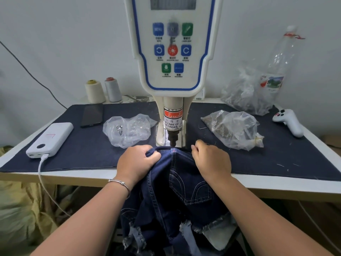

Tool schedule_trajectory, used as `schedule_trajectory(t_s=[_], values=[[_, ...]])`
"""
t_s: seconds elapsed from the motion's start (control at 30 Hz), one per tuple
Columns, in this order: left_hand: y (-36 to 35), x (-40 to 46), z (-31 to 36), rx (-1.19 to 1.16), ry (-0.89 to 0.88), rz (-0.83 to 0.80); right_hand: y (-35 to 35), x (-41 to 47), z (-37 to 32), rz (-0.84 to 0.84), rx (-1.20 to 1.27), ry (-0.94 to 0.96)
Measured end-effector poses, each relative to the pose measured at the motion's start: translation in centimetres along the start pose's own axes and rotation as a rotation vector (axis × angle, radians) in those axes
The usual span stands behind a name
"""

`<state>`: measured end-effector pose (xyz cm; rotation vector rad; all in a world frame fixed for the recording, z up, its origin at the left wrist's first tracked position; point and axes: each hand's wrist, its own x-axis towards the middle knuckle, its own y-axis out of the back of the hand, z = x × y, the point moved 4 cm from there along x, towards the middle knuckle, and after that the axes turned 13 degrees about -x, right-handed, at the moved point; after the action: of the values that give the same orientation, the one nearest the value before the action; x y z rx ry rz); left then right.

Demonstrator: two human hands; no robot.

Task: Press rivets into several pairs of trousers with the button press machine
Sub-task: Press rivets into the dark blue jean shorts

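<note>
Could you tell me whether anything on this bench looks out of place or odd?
Mostly no. One oddity: a white game controller lies on the dark mat at the far right, unrelated to riveting. Both hands, left hand and right hand, grip the denim trousers close under the press head.

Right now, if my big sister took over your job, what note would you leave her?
Left hand grips a bunched fold of the jeans. Right hand holds the waist edge on the other side. The waistband lies under the press head, a red light dot on it. The rest hangs off the table. Bags of metal bits sit beside the machine. No rivet visible at the dot yet, so press it. Keep fingers away from the head.
</note>
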<state>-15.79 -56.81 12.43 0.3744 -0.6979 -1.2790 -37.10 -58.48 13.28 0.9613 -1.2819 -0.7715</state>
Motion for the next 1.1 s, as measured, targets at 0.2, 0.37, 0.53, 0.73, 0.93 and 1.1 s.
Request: schedule_trajectory(t_s=[0.2,0.37,0.53,0.73,0.93,1.1], values=[[-0.17,0.06,-0.11,0.047,-0.016,0.018,0.15,-0.13,-0.10,0.002,0.011,-0.007],[-0.18,0.10,-0.22,0.051,-0.021,0.023,0.04,-0.08,0.00,-0.006,0.010,-0.027],[-0.24,0.11,-0.35,0.065,-0.041,0.033,0.16,-0.11,0.03,0.027,0.037,-0.046],[-0.26,0.06,-0.54,0.067,-0.046,0.044,0.49,-0.23,-0.08,0.106,0.075,-0.059],[-0.19,0.04,-0.38,0.039,-0.053,0.040,0.35,-0.26,0.02,0.109,0.095,-0.066],[-0.23,0.05,-0.32,0.032,-0.051,0.052,0.65,-0.30,0.09,0.113,0.121,-0.070]])
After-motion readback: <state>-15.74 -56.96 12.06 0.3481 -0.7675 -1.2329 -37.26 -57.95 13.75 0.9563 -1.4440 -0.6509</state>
